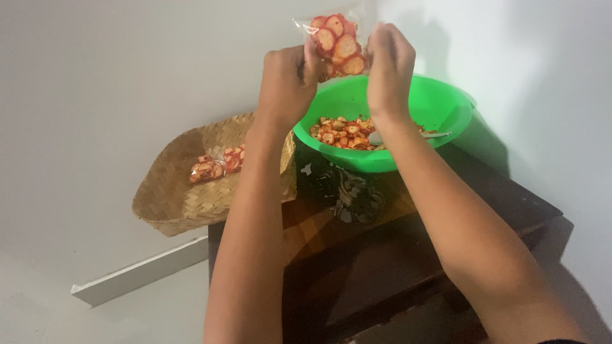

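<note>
Near the top middle of the frame, the left hand point(288, 79) and the right hand point(389, 67) each have a tight grip on a small clear bag of red chips point(336, 43). It hangs above the green bowl point(440, 105) of chips on the dark surface point(510, 197). At the left, a woven basket point(172, 191) holds two filled bags point(217, 164).

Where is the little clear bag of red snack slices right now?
In the head view, the clear bag is held up top centre, pinched between the left hand and right hand, just above the green bowl.
</note>
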